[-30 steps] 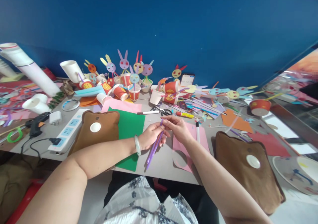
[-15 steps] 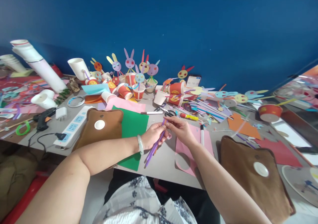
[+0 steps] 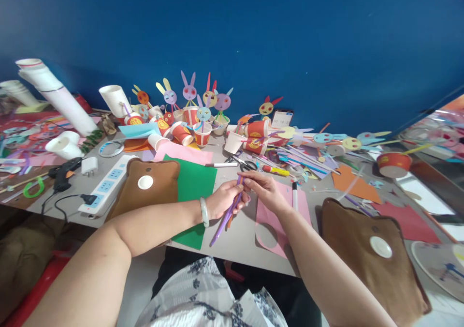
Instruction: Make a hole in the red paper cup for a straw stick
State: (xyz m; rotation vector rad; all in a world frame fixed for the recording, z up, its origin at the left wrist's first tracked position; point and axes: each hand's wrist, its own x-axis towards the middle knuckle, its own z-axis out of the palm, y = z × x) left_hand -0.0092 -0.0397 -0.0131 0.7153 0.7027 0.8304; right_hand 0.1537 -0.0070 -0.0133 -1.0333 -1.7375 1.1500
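Observation:
Several thin purple straws [image 3: 220, 229] slant down from my two hands above the grey table. My left hand [image 3: 224, 199], with a pale bangle at its wrist, is closed around them near their middle. An orange-brown piece [image 3: 229, 222] pokes out beside the straws under that hand. My right hand [image 3: 263, 186] pinches the upper ends of the straws, its fingertips meeting those of the left. A green paper sheet [image 3: 195, 182] lies under the left wrist. Beneath the right hand is a pink sheet [image 3: 268, 232] with a round hole cut in it.
Scissors [image 3: 248, 165], a white marker [image 3: 222, 165] and a yellow cutter [image 3: 276, 170] lie just beyond my hands. Paper rabbits in cups [image 3: 202, 134] line the wall. Brown cushions [image 3: 362, 245] flank both sides. A power strip [image 3: 108, 184] and a glue gun [image 3: 65, 172] sit left.
The straws have shifted slightly within my grip, their lower ends now closer together. More of the orange-brown piece shows below my left hand. Both arms stay nearly in place.

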